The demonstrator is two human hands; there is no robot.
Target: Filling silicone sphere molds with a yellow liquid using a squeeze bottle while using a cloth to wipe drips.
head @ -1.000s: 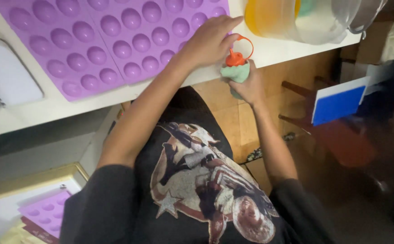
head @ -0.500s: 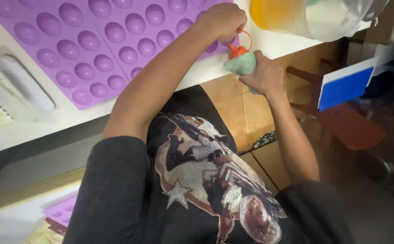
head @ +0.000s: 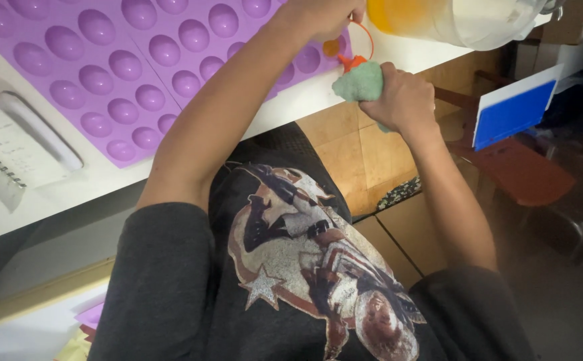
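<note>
- We see the white table (head: 291, 110) at the top, and its front edge runs slanted across the picture.
- The purple silicone mould (head: 138, 67) with many round cavities lies flat on this table and covers most of it.
- A clear jug (head: 465, 20) with yellow-orange liquid stands at the top right, just beside the mould.
- A spiral notebook (head: 11, 150) lies on the left side of the table, near the mould edge.
- A blue and white card (head: 515, 110) stands lower at the right, well apart from the hands.
- Our right hand (head: 402, 100) is at the table edge, and it is closed around a green squeeze bottle (head: 362, 83).
- Our left hand (head: 318, 13) is on the mould corner, partly cut by the picture border; we cannot tell if it holds something.
- The orange cap (head: 350, 61) of the bottle, with a thin ring, points to the mould corner between the two hands.
</note>
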